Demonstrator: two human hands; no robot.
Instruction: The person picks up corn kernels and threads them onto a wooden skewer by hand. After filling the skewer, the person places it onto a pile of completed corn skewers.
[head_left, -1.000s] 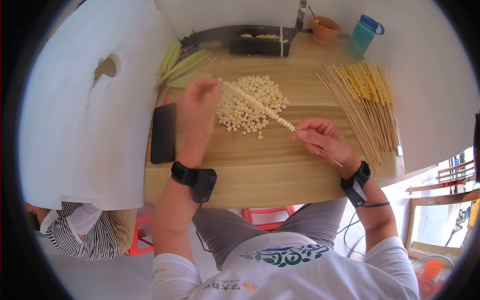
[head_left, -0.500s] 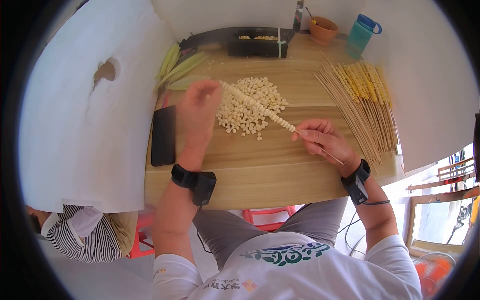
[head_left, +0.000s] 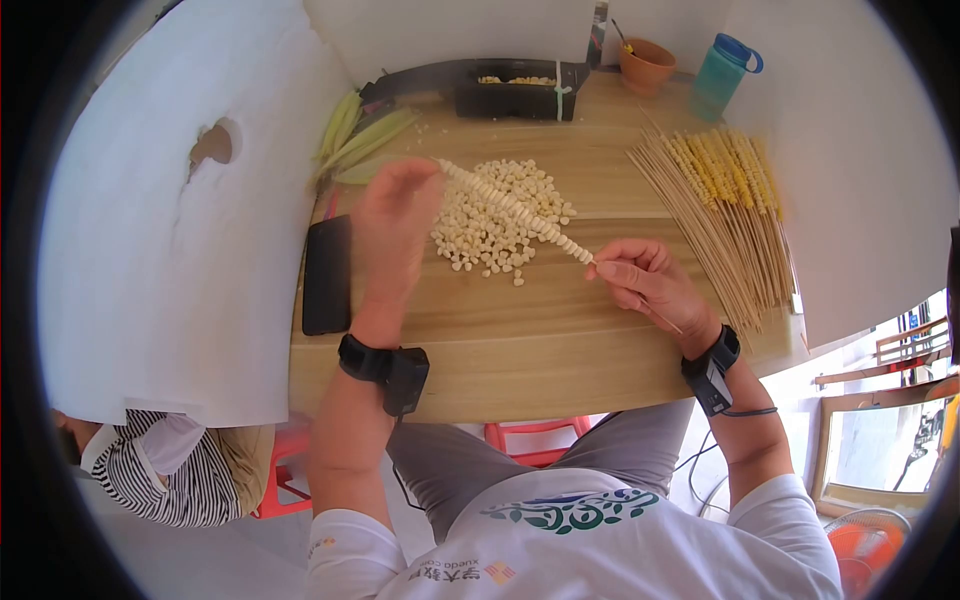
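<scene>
A thin stick (head_left: 515, 212) threaded with pale round pieces slants over a heap of loose pale pieces (head_left: 490, 245) on the wooden table. My right hand (head_left: 650, 283) pinches the bare lower end of this stick, which sticks out past the fingers. At the stick's upper left end is my left hand (head_left: 397, 205), its fingers curled and blurred; whether they grip the tip cannot be made out. Finished-looking skewers with yellow pieces (head_left: 735, 170) lie at the right, beside bare sticks (head_left: 700, 230).
A dark phone (head_left: 327, 275) lies at the left. Green husks (head_left: 370, 140), a black tray (head_left: 510, 98), a brown bowl (head_left: 648, 70) and a blue-green bottle (head_left: 715, 85) stand or lie along the back. A person in a striped top (head_left: 165, 490) is at lower left.
Both hands and the threaded stick stay almost where they were. My left hand has shifted very slightly.
</scene>
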